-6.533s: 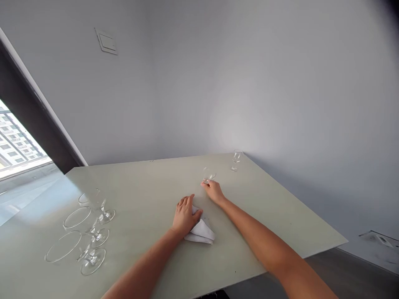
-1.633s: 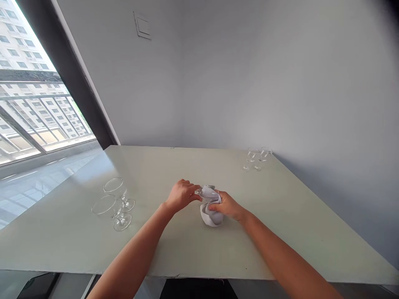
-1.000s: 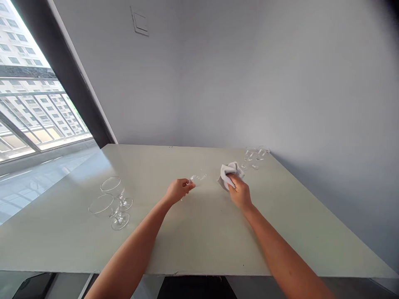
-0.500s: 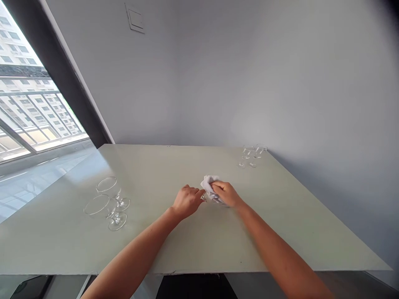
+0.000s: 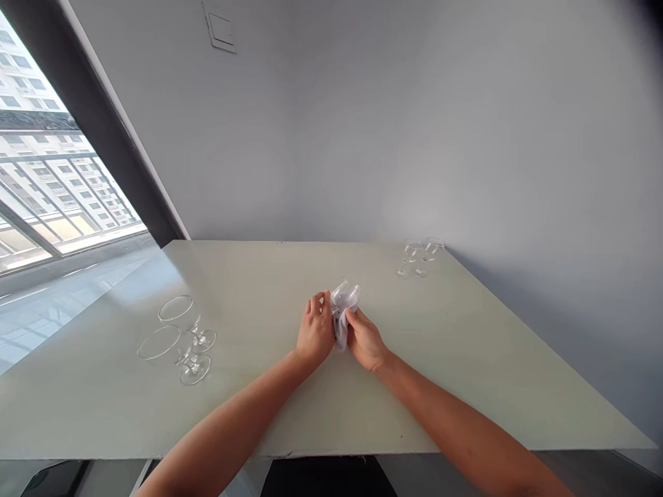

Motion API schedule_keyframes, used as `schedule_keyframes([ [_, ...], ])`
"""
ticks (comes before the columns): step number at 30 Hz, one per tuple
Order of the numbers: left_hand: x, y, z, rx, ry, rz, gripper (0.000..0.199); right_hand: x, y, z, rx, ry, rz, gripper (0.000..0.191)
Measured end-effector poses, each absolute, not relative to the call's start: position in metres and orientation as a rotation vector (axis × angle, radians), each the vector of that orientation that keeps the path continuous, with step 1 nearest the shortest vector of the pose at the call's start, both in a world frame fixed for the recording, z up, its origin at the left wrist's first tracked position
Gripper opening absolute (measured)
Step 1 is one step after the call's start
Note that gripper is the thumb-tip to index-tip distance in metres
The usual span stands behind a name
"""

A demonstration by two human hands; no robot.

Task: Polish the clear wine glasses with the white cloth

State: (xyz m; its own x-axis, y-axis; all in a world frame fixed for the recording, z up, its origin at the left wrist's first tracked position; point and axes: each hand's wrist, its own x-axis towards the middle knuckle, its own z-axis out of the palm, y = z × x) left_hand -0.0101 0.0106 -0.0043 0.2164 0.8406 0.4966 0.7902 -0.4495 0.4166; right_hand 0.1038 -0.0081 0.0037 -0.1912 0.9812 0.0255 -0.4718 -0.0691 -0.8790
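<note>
Over the middle of the table, a clear stemmed glass (image 5: pixel 345 293) is tilted between my two hands, its bowl pointing up and away from me. My left hand (image 5: pixel 317 328) is closed around its lower part at the stem, which the fingers mostly hide. A pale cloth (image 5: pixel 341 333) hangs below the bowl and is pressed against the glass. My right hand (image 5: pixel 365 339) is closed on this cloth, thumb on top, at the glass's right side.
Two stemmed glasses (image 5: pixel 195 368) stand on the left of the pale table (image 5: pixel 259 276). Two more glasses (image 5: pixel 414 254) stand at the far right corner. Grey walls (image 5: pixel 362 138) rise behind and to the right; a window (image 5: pixel 46 152) is on the left.
The glass has been turned so that its bowl points up and away. My right hand and the cloth have moved down to below the bowl, and my left hand has turned more upright.
</note>
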Motion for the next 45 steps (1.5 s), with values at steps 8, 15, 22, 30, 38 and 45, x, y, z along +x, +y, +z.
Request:
schedule_keyframes([
  [8, -0.012, 0.004, 0.007, 1.850, 1.082, 0.999, 0.060, 0.116, 0.003, -0.001, -0.815, -0.999, 1.677, 0.040],
  [15, -0.030, 0.016, 0.022, 0.972, 0.586, 0.898, 0.061, 0.126, -0.001, 0.003, -0.774, -0.952, 2.052, 0.032],
  [22, -0.027, 0.023, 0.010, 0.903, 0.956, 1.035, 0.052, 0.126, 0.001, 0.004, -1.155, -1.385, 1.558, 0.037],
  [30, -0.040, 0.031, 0.007, 0.822, 0.911, 0.922, 0.032, 0.118, -0.019, 0.006, -1.085, -2.333, 0.298, 0.030],
  [38, -0.050, 0.037, 0.020, 0.907, 1.089, 1.412, 0.055, 0.117, -0.020, 0.010, -0.920, -2.469, 0.131, 0.028],
  [45, -0.053, 0.027, 0.037, 1.250, 1.102, 1.894, 0.055, 0.111, -0.023, 0.011, -1.031, -2.300, -0.122, 0.029],
])
